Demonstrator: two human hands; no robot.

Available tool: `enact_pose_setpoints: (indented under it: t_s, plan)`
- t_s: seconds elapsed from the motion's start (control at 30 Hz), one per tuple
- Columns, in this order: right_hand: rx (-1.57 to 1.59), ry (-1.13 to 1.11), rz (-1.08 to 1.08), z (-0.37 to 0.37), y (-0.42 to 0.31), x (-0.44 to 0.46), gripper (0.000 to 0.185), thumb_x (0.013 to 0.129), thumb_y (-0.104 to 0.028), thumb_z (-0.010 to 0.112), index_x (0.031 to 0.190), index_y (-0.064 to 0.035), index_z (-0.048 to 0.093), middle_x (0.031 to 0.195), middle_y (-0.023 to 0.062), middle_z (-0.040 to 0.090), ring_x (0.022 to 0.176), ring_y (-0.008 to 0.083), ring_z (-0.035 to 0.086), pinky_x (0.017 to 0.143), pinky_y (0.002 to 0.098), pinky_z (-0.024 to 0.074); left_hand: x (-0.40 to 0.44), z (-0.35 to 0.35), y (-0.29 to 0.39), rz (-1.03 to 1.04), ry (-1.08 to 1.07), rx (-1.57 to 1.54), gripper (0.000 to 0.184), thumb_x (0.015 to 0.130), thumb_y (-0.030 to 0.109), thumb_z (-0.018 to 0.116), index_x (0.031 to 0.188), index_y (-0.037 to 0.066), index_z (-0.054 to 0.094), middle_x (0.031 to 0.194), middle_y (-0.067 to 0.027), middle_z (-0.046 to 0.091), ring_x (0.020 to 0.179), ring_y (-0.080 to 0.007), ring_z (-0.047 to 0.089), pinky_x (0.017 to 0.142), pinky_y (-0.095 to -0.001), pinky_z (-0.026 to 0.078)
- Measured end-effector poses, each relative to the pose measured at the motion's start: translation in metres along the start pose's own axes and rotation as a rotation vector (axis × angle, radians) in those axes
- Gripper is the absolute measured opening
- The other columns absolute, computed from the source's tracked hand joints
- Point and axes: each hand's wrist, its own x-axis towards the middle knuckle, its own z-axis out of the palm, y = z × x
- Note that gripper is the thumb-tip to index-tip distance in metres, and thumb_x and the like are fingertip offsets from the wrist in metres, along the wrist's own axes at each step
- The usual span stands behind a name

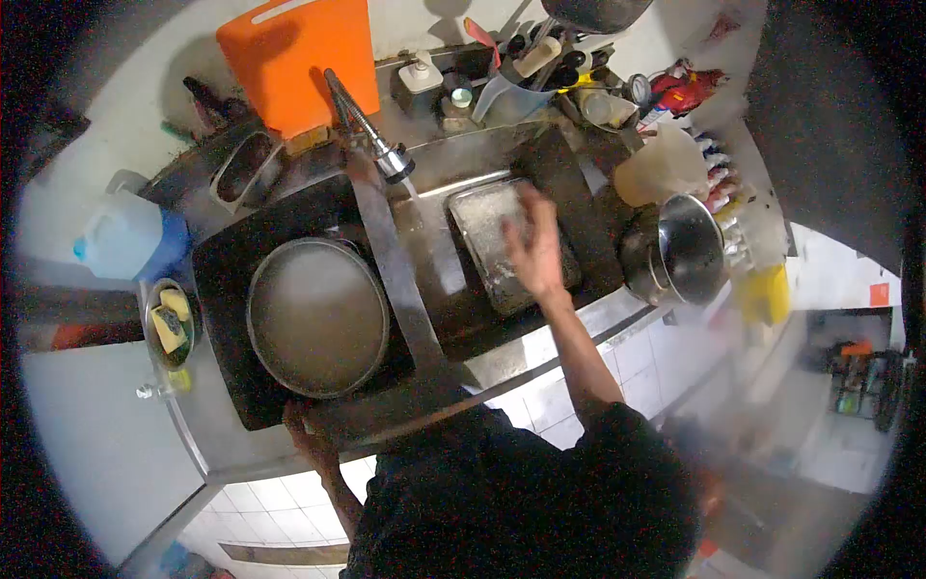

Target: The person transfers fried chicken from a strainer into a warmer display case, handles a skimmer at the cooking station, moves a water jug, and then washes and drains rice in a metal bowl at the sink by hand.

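My right hand point(535, 246) is over a rectangular metal tray point(487, 217) in the right sink basin, fingers apart and slightly blurred. Whether the fingertips touch the tray cannot be made out. Water runs from the spring-neck faucet point(391, 159) into the same basin, left of the tray. At the front rim of the left basin is my left hand point(307, 432), low and in shadow, its fingers mostly hidden. Beyond it, a large round pot point(318, 318) with cloudy liquid fills much of that basin.
An orange cutting board point(304, 63) leans on the back wall. Sponges lie in a bowl point(151, 338) at the left, near a blue-white jug point(130, 236). Steel bowls point(690, 249) and a beige container point(664, 169) stand at the right. A utensil holder point(506, 96) is behind.
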Motion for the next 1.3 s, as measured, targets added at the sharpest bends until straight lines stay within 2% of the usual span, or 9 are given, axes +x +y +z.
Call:
enact_pose_setpoints:
  t_s: [0.17,0.3,0.5,0.67,0.73,0.97,1.1,1.13,1.3]
  plan:
    - [-0.397,0.489,0.045,-0.120,0.106,0.064,0.080,0.088,-0.043,0.068,0.145,-0.0002,0.033,0.145,0.0249,0.037,0.134,0.0408,0.035,0.113,0.0498,0.0264,0.008,0.002,-0.029,0.039,0.040,0.064,0.037,0.096,0.011,0.058,0.129,-0.002,0.049,0.132,-0.0151,0.053,0.117,-0.0274,0.053,0.103,-0.0394,0.041]
    - [-1.355,0.138,0.351,-0.202,0.198,0.104,0.068,0.078,-0.037,0.074,0.137,-0.0119,0.051,0.136,0.0142,0.052,0.123,0.0378,0.050,0.102,0.0470,0.0420,-0.002,-0.002,-0.007,-0.041,0.045,0.007,0.040,0.095,0.012,0.059,0.131,-0.001,0.047,0.126,-0.0143,0.054,0.113,-0.0266,0.053,0.102,-0.0382,0.040]
    - [-1.052,-0.154,-0.208,-0.242,0.311,0.119,0.040,0.077,-0.035,0.067,0.114,-0.0192,0.067,0.111,0.0080,0.068,0.102,0.0365,0.062,0.091,0.0502,0.0482,-0.005,-0.002,-0.037,-0.015,0.062,0.107,0.047,0.093,0.019,0.062,0.133,0.000,0.046,0.124,-0.0142,0.055,0.114,-0.0273,0.053,0.103,-0.0376,0.039]
    - [-0.871,-0.346,0.238,-0.206,0.181,0.116,0.030,0.081,-0.027,0.063,0.108,-0.0168,0.070,0.104,0.0114,0.070,0.095,0.0347,0.064,0.086,0.0486,0.0492,0.007,0.010,-0.027,0.013,0.059,-0.075,0.044,0.094,0.021,0.061,0.132,0.002,0.050,0.130,-0.0150,0.054,0.121,-0.0283,0.052,0.103,-0.0388,0.040]
    - [-0.744,-0.307,-0.254,-0.204,0.206,0.104,0.025,0.086,-0.029,0.069,0.103,-0.0104,0.068,0.103,0.0120,0.071,0.092,0.0347,0.068,0.079,0.0454,0.0528,0.012,0.012,-0.008,-0.026,0.049,-0.039,0.044,0.093,0.022,0.061,0.131,0.002,0.051,0.129,-0.0149,0.055,0.120,-0.0282,0.052,0.103,-0.0390,0.040]
    - [-0.582,-0.777,-0.410,-0.148,0.101,0.100,0.027,0.087,-0.019,0.069,0.106,0.0002,0.067,0.099,0.0154,0.069,0.097,0.0273,0.067,0.081,0.0330,0.0527,0.011,0.011,-0.028,0.059,0.005,0.033,0.041,0.095,0.021,0.059,0.130,0.001,0.052,0.125,-0.0153,0.058,0.117,-0.0273,0.054,0.101,-0.0394,0.041]
    - [0.178,-0.847,-0.189,-0.110,0.097,0.083,0.027,0.091,-0.023,0.066,0.106,-0.0011,0.065,0.088,0.0047,0.064,0.079,0.0142,0.061,0.072,0.0298,0.0508,0.004,0.007,-0.013,-0.027,0.038,0.019,0.043,0.096,0.023,0.059,0.131,0.001,0.050,0.129,-0.0166,0.056,0.120,-0.0285,0.053,0.102,-0.0402,0.040]
    - [0.277,-0.856,0.343,-0.107,0.090,0.072,0.031,0.092,-0.031,0.064,0.100,-0.0012,0.063,0.083,0.0000,0.059,0.073,0.0087,0.055,0.063,0.0287,0.0472,0.003,0.009,-0.017,-0.057,0.059,-0.042,0.044,0.096,0.025,0.058,0.132,0.001,0.050,0.130,-0.0169,0.056,0.121,-0.0293,0.053,0.103,-0.0406,0.040]
    - [0.078,-0.596,0.588,-0.049,0.066,0.019,0.034,0.094,-0.034,0.061,0.078,-0.0038,0.059,0.064,-0.0061,0.048,0.059,0.0060,0.043,0.050,0.0285,0.0329,0.001,0.006,-0.011,0.014,0.071,0.105,0.045,0.097,0.025,0.058,0.134,0.001,0.048,0.133,-0.0175,0.055,0.123,-0.0309,0.052,0.104,-0.0417,0.040]
